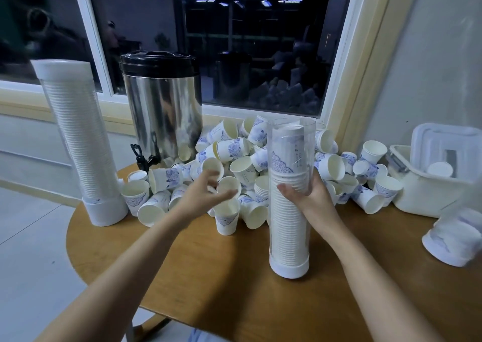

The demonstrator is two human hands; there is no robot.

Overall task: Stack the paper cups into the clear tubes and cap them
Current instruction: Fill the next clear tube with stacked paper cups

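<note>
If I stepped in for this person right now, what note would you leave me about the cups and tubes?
Left hand: open, reaching over the loose paper cups, holding nothing.
Right hand: grips the upright clear tube at mid-height on the table.
Done: that tube is nearly full, its top uncapped; the capped tube stands full at far left.
Left: add more cups from the pile, then cap this tube.
</note>
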